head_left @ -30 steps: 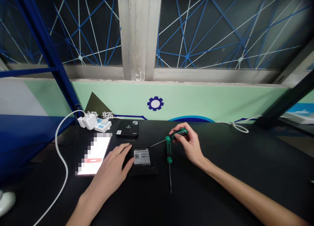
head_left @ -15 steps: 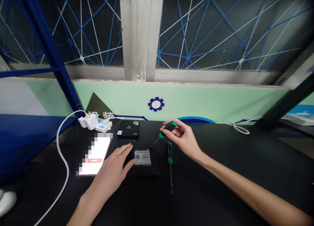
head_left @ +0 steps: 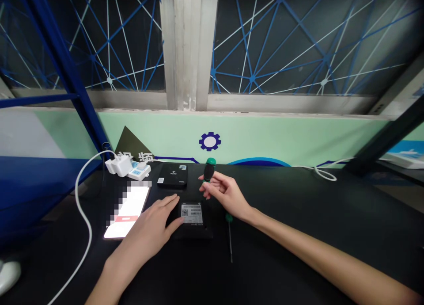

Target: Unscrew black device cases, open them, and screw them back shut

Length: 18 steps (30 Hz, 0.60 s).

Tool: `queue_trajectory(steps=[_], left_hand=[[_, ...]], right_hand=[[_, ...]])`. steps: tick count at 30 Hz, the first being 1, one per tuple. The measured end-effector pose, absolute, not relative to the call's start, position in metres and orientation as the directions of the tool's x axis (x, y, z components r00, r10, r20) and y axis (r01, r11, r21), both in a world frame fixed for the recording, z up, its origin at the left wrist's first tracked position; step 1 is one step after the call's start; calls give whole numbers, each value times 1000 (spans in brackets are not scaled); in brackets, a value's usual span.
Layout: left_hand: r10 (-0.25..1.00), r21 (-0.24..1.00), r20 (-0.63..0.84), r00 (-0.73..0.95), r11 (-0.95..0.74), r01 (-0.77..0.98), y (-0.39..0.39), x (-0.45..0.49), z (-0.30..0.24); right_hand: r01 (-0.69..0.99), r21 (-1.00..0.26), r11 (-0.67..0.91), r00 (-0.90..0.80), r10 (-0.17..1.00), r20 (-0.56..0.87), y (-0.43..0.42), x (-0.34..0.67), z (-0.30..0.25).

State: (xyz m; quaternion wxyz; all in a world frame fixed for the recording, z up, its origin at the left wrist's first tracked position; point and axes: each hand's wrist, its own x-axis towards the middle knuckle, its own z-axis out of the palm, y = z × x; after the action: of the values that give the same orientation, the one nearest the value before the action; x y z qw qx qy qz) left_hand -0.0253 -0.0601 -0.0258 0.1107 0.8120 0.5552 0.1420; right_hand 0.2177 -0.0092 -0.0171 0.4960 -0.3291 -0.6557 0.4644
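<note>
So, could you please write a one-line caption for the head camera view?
Left hand rests on a labelled black box; right hand holds a green-and-black screwdriver.

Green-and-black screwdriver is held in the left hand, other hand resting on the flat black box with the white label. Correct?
No: the green-and-black screwdriver is in the right hand, not the left, as the head view shows. The left hand is the one resting on the flat black box with the white label.
</note>
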Motion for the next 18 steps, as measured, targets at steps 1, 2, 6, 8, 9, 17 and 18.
queue_trajectory(steps=[1, 2, 6, 8, 9, 17, 18], left_hand=[[933, 336, 98, 347, -360, 870, -59, -27, -26], [929, 338, 103, 355, -369, 866, -58, -29, -26], [927, 359, 81, 366, -370, 857, -56, -35, -27], [929, 368, 59, 366, -361, 857, -56, -36, -26], [928, 373, 59, 367, -362, 854, -57, -35, -26], [933, 401, 60, 355, -348, 847, -59, -35, -27], [933, 399, 60, 354, -348, 848, -59, -35, -28]], right_hand=[[-28, -935, 354, -302, 888, 346, -9, 218, -17], [-29, -934, 357, -313, 884, 347, -8, 219, -17], [-11, -931, 365, -349, 871, 345, -6, 224, -17], [21, -933, 360, -362, 873, 328, -5, 226, -17], [40, -932, 360, -365, 873, 322, -5, 226, -18], [121, -875, 468, -336, 849, 408, -1, 226, -29], [131, -862, 490, -329, 842, 428, -1, 227, -30]])
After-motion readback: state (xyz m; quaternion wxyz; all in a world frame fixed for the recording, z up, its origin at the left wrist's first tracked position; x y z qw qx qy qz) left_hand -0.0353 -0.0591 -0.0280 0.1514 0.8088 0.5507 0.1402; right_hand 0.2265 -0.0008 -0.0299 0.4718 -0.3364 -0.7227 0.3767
